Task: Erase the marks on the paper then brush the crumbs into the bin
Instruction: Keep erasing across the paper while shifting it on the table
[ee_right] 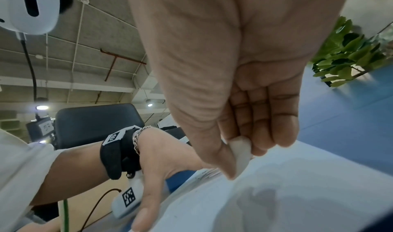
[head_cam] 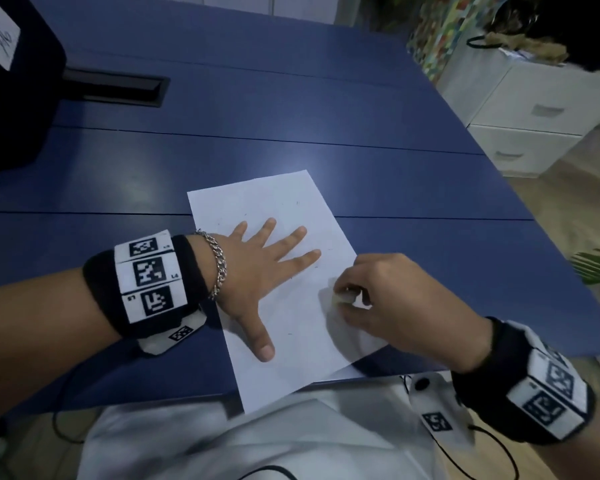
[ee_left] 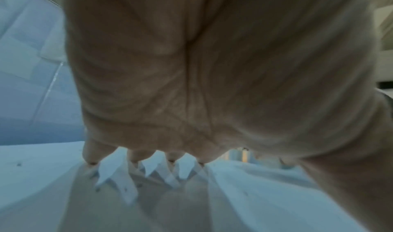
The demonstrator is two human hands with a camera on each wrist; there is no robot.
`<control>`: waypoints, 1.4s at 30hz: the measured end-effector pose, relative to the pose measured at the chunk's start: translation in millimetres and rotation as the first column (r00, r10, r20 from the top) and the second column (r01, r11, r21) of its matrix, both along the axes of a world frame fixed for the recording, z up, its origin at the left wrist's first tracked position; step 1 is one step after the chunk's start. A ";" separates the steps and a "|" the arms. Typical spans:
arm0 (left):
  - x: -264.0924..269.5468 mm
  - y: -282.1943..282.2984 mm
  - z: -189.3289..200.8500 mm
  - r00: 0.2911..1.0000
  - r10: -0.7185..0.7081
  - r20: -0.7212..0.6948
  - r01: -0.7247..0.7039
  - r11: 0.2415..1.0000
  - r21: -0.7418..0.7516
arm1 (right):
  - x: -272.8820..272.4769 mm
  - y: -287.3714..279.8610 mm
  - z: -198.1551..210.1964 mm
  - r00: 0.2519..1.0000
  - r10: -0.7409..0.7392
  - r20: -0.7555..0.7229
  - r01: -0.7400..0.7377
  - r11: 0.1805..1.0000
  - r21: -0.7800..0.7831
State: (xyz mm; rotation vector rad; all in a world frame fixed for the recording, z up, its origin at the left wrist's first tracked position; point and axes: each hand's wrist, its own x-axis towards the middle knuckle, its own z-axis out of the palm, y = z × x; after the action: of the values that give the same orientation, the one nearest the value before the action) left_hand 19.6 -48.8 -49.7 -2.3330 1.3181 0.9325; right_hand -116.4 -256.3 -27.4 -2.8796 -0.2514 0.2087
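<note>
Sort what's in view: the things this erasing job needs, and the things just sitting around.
Part of the job:
- paper, pressed flat by the left hand
- eraser, pinched in the right hand grip
- small dark specks on the sheet

Just around:
- blue table
- white drawer unit
- black object at the far left
- plant

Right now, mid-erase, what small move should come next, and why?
Probably rub the eraser, pinched in the right hand, toward the small marks nearby on the paper, since specks remain there and the left hand lies flat pinning the sheet.
</note>
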 end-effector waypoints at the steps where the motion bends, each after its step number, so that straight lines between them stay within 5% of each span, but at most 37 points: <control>1: -0.8 0.0 -1.6 1.000 0.010 0.006 -0.010 1.000 -0.004 | 3.8 2.4 -2.0 1.000 -0.011 0.016 0.011 1.000 -0.026; 4: -3.9 -2.5 -3.0 0.999 0.039 0.019 -0.039 0.999 0.008 | 6.4 9.0 -6.5 0.996 -0.063 0.066 0.068 0.994 -0.084; 10: -8.0 -7.6 -3.9 0.997 0.052 0.052 -0.053 0.998 0.033 | -14.2 39.2 -6.1 0.992 0.105 -0.073 -0.110 0.991 -0.071; 14: -8.0 -7.0 -5.0 0.997 0.053 0.056 -0.055 0.998 0.028 | 9.5 1.5 -5.8 0.997 -0.060 0.054 0.064 0.995 -0.081; 19: -9.1 -7.9 -4.4 0.996 0.056 0.067 -0.058 0.998 0.031 | -15.0 38.3 -8.2 0.996 0.081 -0.038 -0.083 0.996 -0.031; 25: -8.9 -7.3 -4.3 0.996 0.063 0.064 -0.065 0.997 0.032 | 9.4 9.8 -7.3 0.997 -0.050 0.058 0.054 0.996 -0.066; 29: -9.9 -8.2 -2.4 0.996 0.061 0.071 -0.064 0.997 0.035 | -10.5 44.9 -9.7 0.997 0.064 -0.039 -0.066 0.996 -0.056; 35: -6.9 -4.4 -2.8 0.998 0.047 0.046 -0.049 0.998 0.049 | 13.5 -23.6 -3.6 0.997 -0.075 0.036 0.076 0.996 -0.036; 42: 11.4 -3.9 16.3 0.999 -0.042 0.032 0.040 0.998 0.045 | -6.1 -28.3 -8.6 0.999 -0.023 -0.038 0.024 1.000 0.017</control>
State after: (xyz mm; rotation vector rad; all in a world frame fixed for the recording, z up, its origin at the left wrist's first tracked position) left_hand 31.1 -52.7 -33.4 -2.2698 1.3140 0.8976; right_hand -122.5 -284.6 -36.0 -2.8568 -0.2111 0.2548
